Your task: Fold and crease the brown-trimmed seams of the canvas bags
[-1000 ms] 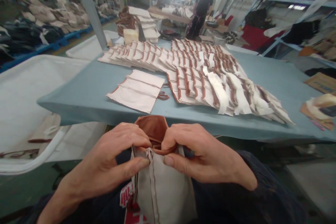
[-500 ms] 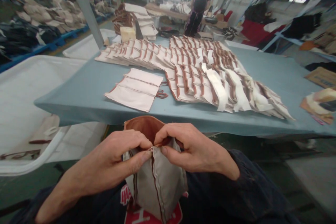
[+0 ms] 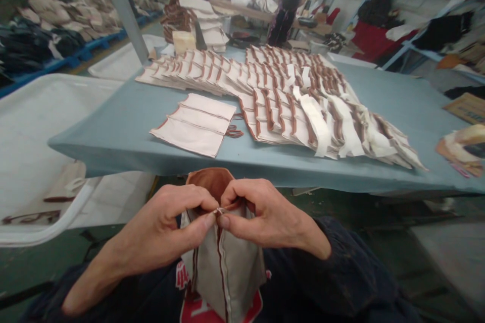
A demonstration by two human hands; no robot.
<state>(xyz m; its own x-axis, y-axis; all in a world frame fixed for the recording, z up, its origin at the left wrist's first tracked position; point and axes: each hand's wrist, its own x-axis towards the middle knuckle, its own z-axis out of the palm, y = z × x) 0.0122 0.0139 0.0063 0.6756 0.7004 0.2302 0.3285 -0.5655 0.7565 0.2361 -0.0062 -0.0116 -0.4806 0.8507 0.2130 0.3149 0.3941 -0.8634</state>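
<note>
A beige fabric bag (image 3: 237, 257) with brown seam edging and a brown lining stands in front of my body, its mouth facing up. My left hand (image 3: 178, 222) pinches the rim at the near seam between thumb and forefinger. Right beside it, my right hand (image 3: 261, 214) grips the same rim, the thumbs almost touching where the seam meets the edge. The fingertips cover most of the pinched spot. On the table ahead lies a flat beige bag piece (image 3: 197, 123) with brown loops at its right side.
The blue-covered table (image 3: 113, 136) bears overlapping rows of beige bag pieces (image 3: 273, 116) with white strips (image 3: 316, 121) on them. A white bin (image 3: 45, 106) stands at left. Beyond the table are a stack of pieces (image 3: 202, 15) and a person (image 3: 290, 0). Tape (image 3: 464, 141) lies at right.
My right hand has shifted slightly left, and its thumb is now closer to the left thumb at the seam. Both hands keep hold of the bag's rim.
</note>
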